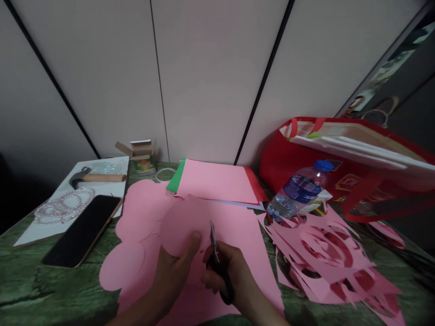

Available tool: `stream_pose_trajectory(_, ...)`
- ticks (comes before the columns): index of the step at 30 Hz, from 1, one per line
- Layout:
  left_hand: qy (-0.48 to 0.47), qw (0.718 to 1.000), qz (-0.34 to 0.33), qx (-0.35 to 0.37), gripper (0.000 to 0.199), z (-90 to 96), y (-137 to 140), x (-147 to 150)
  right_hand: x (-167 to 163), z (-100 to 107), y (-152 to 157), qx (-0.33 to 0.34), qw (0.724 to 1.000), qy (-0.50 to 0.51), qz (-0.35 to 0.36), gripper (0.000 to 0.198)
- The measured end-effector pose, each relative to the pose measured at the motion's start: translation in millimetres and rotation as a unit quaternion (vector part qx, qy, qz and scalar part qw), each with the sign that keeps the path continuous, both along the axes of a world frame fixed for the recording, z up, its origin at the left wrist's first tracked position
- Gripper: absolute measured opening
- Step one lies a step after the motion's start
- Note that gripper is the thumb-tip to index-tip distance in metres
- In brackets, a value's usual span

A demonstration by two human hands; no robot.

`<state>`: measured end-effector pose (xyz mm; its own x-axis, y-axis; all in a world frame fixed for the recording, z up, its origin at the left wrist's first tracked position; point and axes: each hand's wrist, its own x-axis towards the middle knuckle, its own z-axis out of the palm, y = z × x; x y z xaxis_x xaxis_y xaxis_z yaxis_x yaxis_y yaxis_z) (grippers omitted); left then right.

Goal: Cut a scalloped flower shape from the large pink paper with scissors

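In the head view, my left hand (178, 267) grips a roughly round piece of pink paper (183, 222), its thumb on top near the right edge. My right hand (231, 271) is closed round black-handled scissors (213, 240), whose blades point up and away beside the paper's right edge. I cannot tell whether the blades touch the paper. Beneath both hands lies a large pink sheet (244, 244). Several cut pink rounds (122, 265) rest along its left side, overlapping one another.
On the left are a phone (83, 231), a hammer (102, 178) and a bead string (64, 208). A small opened box (142, 158) and stacked coloured paper (217, 181) stand behind. Rightward lie a water bottle (297, 190), pink paper offcuts (326, 253) and a red bag (275, 149).
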<state>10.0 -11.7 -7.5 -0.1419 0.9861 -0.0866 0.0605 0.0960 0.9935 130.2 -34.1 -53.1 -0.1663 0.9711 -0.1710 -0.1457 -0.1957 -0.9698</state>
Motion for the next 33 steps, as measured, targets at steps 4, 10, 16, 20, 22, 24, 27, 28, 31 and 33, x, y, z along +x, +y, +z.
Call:
stream_pose_trajectory(4, 0.030, 0.999, -0.010, -0.013, 0.017, -0.5, 2, 1, -1, 4, 2, -0.016, 0.999, 0.039, -0.020, 0.042)
stream_pose_trajectory(10, -0.014, 0.999, 0.000, -0.033, 0.013, 3.9, -3, 5, 0, 14, 4, -0.031, 0.997, 0.057, -0.031, 0.046)
stream_pose_trajectory(16, -0.010, 0.999, -0.017, -0.034, 0.012, 2.6, -2, 2, 1, 9, 2, -0.025, 0.997, 0.061, -0.032, 0.048)
stream_pose_trajectory(20, -0.005, 0.999, -0.017, -0.034, 0.014, 1.1, -1, 1, 2, 9, 2, -0.014, 0.997, 0.066, -0.028, 0.044)
stream_pose_trajectory(22, 0.002, 0.999, -0.020, -0.035, 0.014, 0.5, -1, 1, 2, 8, 1, -0.007, 0.997, 0.066, -0.025, 0.042)
stream_pose_trajectory(24, 0.004, 0.999, -0.017, -0.035, 0.015, 0.7, -2, 0, 2, 5, 1, 0.004, 0.998, 0.050, -0.028, 0.041)
stream_pose_trajectory(27, -0.009, 0.999, -0.014, -0.036, 0.015, 2.3, -3, 1, 1, 1, 2, -0.002, 0.999, 0.020, -0.039, 0.039)
stream_pose_trajectory(28, -0.016, 0.999, -0.018, -0.035, 0.015, 2.8, -3, 1, 1, 1, 3, -0.014, 0.999, 0.008, -0.043, 0.038)
stream_pose_trajectory(31, -0.023, 0.999, -0.019, -0.031, 0.019, 2.5, -2, 1, 1, 4, 4, -0.037, 0.997, -0.018, -0.066, 0.037)
stream_pose_trajectory(33, -0.007, 1.000, -0.011, -0.021, 0.022, 0.9, -1, 0, 1, 10, 5, -0.025, 0.995, -0.007, -0.096, 0.036)
